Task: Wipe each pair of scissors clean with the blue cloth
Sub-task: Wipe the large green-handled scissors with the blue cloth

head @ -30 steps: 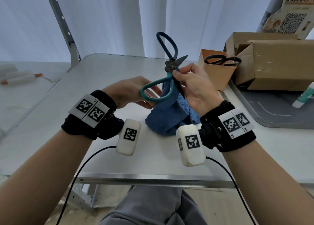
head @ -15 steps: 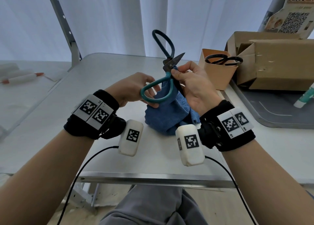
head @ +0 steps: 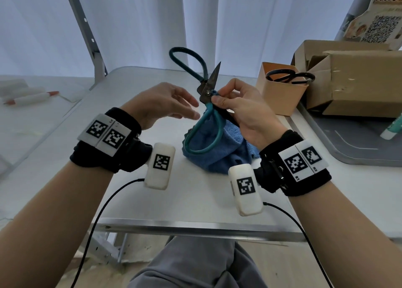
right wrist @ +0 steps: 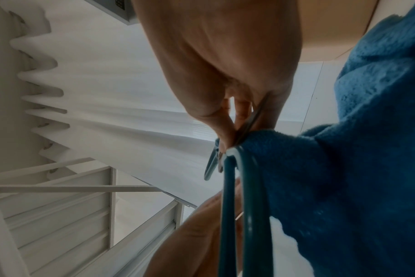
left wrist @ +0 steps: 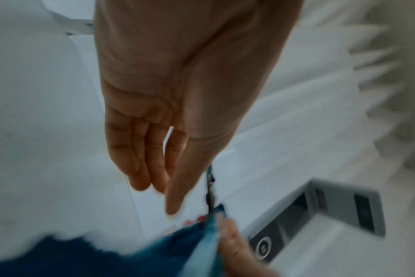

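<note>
Teal-handled scissors [head: 206, 104] [right wrist: 239, 187] are held up above the table, blades spread apart. My right hand [head: 235, 104] [right wrist: 228, 129] pinches the lower blade near the pivot together with the blue cloth [head: 219, 148] [right wrist: 367, 168], which hangs down from the hand to the table. My left hand [head: 171, 104] [left wrist: 154, 150] hovers just left of the scissors with fingers straight, holding nothing. A second pair, black scissors [head: 289, 76], stands in a tan cup [head: 280, 96] at the right.
A cardboard box [head: 356, 80] sits behind the tan cup. A grey tray [head: 348, 144] at the right holds a white tube with a green cap [head: 393, 128]. White markers [head: 30, 98] lie on a neighbouring table at the left. The table's metal front edge [head: 195, 224] is near my lap.
My left hand let go of the lower teal handle loop and drew back to the left with its fingers spread. The scissors tilted more upright in the right hand.
</note>
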`<action>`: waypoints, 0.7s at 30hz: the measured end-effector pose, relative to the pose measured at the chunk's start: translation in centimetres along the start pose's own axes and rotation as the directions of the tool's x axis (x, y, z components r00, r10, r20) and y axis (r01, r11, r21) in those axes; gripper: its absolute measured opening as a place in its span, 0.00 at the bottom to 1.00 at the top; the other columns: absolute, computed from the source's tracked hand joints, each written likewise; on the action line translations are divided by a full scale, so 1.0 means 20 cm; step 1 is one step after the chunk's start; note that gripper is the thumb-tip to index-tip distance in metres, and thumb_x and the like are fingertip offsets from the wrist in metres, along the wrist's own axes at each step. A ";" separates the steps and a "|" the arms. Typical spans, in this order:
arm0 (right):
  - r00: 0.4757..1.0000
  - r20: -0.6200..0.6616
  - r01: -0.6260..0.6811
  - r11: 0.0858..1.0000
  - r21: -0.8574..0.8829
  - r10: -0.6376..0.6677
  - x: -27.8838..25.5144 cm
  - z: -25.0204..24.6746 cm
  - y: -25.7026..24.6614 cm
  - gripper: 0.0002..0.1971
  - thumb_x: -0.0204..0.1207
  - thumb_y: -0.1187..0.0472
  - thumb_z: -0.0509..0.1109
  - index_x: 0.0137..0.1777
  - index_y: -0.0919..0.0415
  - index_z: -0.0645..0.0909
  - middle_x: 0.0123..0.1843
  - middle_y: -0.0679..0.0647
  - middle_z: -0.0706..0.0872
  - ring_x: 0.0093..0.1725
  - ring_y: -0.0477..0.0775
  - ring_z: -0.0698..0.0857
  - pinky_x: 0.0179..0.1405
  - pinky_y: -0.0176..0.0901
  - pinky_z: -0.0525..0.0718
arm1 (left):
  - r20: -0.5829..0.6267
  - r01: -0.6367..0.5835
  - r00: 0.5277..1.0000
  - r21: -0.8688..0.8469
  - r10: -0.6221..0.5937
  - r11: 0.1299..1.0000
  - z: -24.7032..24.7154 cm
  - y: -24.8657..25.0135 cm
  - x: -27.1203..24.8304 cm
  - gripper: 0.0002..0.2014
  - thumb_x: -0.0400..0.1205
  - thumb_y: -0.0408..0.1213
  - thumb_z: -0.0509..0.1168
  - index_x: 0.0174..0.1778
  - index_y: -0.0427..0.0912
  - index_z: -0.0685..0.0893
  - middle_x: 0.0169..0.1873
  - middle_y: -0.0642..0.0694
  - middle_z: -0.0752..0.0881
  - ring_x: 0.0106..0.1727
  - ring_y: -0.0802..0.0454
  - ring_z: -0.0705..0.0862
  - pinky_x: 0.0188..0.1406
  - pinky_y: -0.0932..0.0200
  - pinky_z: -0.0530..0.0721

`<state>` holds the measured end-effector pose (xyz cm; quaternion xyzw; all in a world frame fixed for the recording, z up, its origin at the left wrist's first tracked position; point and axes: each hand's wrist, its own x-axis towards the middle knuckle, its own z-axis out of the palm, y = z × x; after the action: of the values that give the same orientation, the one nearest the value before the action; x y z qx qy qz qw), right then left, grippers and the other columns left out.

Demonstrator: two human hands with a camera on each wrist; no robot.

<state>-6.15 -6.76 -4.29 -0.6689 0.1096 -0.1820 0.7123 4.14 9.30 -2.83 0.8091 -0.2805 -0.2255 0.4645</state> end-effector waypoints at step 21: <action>0.991 0.096 -0.082 0.993 -0.090 0.091 -0.01 0.01 -0.02 0.06 0.76 0.68 0.77 0.50 0.67 0.84 0.43 0.59 0.90 0.39 0.50 0.90 0.43 0.40 0.89 | -0.199 -0.144 0.975 -0.244 0.096 0.959 0.07 0.03 0.00 0.08 0.81 0.33 0.73 0.51 0.31 0.89 0.41 0.39 0.91 0.37 0.52 0.89 0.38 0.66 0.87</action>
<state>-6.21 -6.55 -3.90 -0.7018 0.1104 -0.1122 0.6948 3.08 8.15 -2.96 0.7409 -0.2535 -0.1551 0.6023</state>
